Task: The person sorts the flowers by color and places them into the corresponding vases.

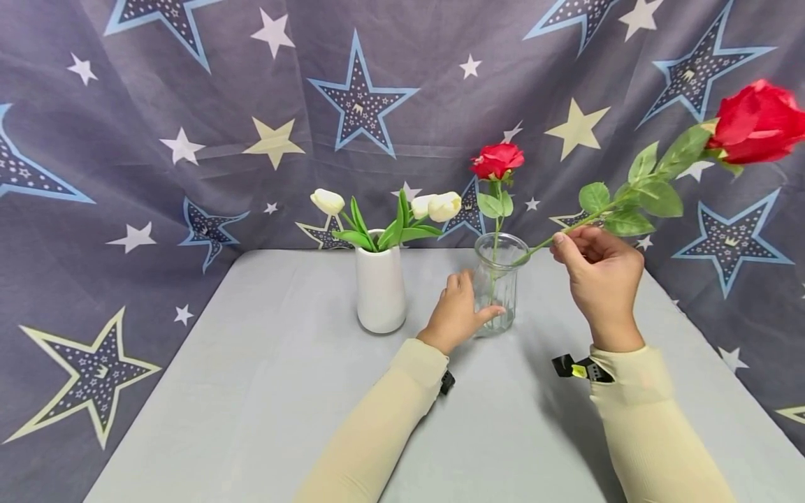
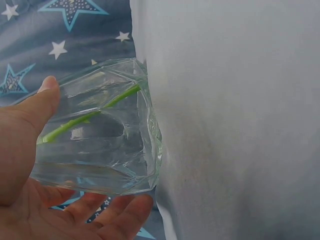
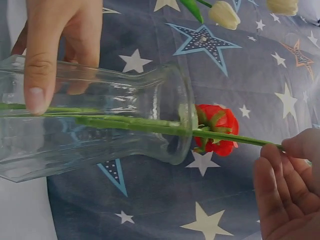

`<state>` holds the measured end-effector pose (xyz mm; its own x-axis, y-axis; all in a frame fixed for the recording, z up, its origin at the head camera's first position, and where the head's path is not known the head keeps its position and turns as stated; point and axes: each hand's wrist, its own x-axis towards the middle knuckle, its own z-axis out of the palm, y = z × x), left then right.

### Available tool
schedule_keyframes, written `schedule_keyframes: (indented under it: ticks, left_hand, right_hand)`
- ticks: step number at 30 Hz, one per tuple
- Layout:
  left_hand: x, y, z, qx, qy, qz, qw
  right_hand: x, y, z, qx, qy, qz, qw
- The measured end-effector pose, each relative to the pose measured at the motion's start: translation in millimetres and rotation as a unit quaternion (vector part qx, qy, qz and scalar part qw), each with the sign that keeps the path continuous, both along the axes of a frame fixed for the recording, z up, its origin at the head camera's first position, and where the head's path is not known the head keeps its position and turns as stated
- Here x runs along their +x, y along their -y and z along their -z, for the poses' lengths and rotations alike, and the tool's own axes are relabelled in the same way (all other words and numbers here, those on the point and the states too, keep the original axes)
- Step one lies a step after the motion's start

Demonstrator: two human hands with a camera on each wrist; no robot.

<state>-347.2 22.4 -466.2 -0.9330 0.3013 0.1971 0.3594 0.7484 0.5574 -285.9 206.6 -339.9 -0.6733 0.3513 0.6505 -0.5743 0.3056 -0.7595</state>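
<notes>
A clear glass vase (image 1: 495, 293) stands upright on the table, with one red rose (image 1: 498, 162) in it. My left hand (image 1: 454, 313) holds the vase from its left side, thumb on the near face and fingers round the back. My right hand (image 1: 605, 279) pinches the green stem of a second red rose (image 1: 759, 124) between thumb and fingers. This rose slants up to the right, and its lower stem passes through the vase mouth. Inside the glass, the right wrist view shows green stems (image 3: 125, 124). A stem (image 2: 75, 122) also shows through the glass in the left wrist view.
Left of the glass vase stands a white vase (image 1: 381, 293) with white tulips (image 1: 445, 207) and green leaves. Both stand on a table (image 1: 251, 391) with a pale grey cover. A star-patterned cloth (image 1: 220, 84) hangs behind it and along the sides.
</notes>
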Motion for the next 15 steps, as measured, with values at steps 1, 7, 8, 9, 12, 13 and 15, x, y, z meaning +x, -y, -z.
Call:
schedule_keyframes:
  ticks: [1,7,8,9,12,13,15]
  left_hand:
    - [-0.2,-0.1,0.4,0.001,0.000,0.000,1.0000]
    - [-1.5,-0.8,2.8,-0.006,-0.008,-0.002,0.9999]
    - [-1.6,-0.7,2.9,-0.007,-0.008,-0.002,0.9999]
    - [-1.5,-0.7,3.0,-0.006,-0.008,-0.002,0.9999]
    - [-1.1,-0.5,2.7,-0.006,-0.003,-0.003,1.0000]
    - [-0.9,-0.5,2.3,-0.005,-0.002,-0.003,1.0000]
    - [-0.7,-0.4,1.8,-0.003,0.001,-0.003,1.0000]
  right_hand:
    - [-1.1,-0.4,1.1,0.002,0.002,0.001,1.0000]
    - [-6.3,-4.0,6.1,0.018,0.024,0.022,0.9993]
    - [-5.8,-4.0,5.8,0.018,0.028,0.024,0.9991]
    - [-5.1,-3.9,5.2,0.018,0.031,0.026,0.9990]
    - [-2.5,-2.4,1.9,0.009,0.013,0.012,0.9998]
    - [-1.9,-1.8,0.8,0.005,0.001,0.003,1.0000]
    - [-1.9,-1.3,-0.6,0.014,-0.031,-0.010,0.9994]
